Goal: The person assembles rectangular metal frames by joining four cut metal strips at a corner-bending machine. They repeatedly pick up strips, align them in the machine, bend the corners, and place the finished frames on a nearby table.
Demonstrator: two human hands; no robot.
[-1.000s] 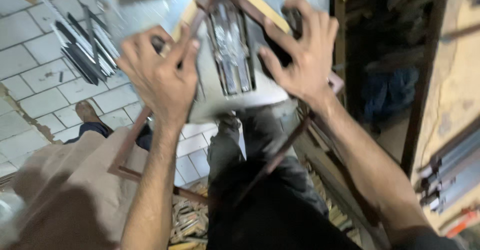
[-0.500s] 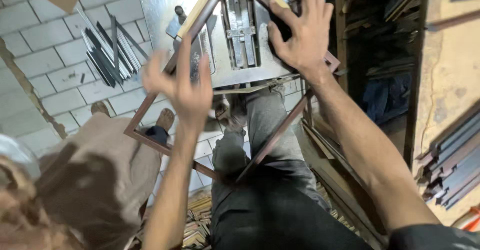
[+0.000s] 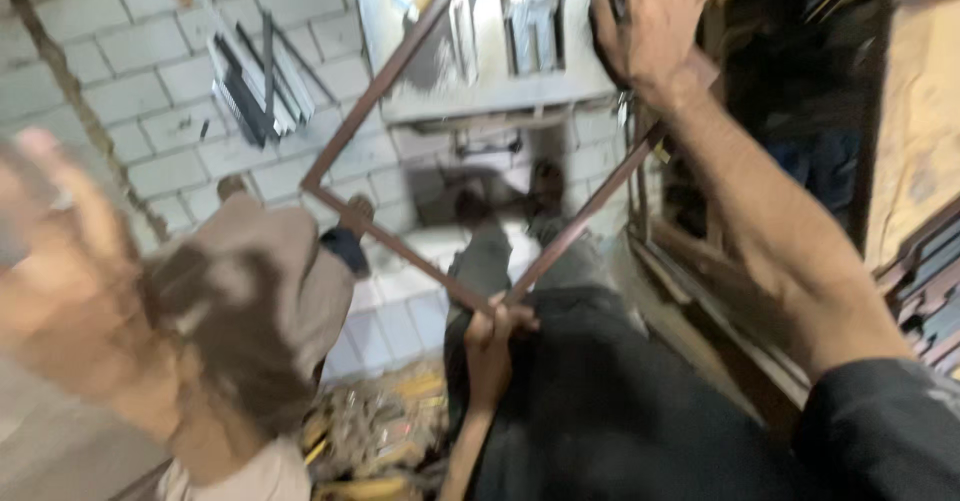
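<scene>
A thin brown rectangular frame (image 3: 400, 246) hangs tilted like a diamond over my lap and the tiled floor. My left hand (image 3: 490, 336) grips its lowest corner, just above my dark trousers. At the top right, my right hand (image 3: 650, 31) lies over the frame's upper right corner with the fingers spread, against a grey machine table (image 3: 500, 91). The frame's top corner runs out of view.
A person in beige (image 3: 260, 281) crouches at the left, and a large blurred hand (image 3: 60, 261) is raised near the camera. Metal strips (image 3: 255, 86) lie on the white tiles. Small scraps (image 3: 380, 431) litter the floor below. Racks of profiles (image 3: 930, 261) stand on the right.
My left hand let go of the frame's upper left side and dropped to its lowest corner. The view tipped down and the frame now hangs lower. My right hand stays at its corner.
</scene>
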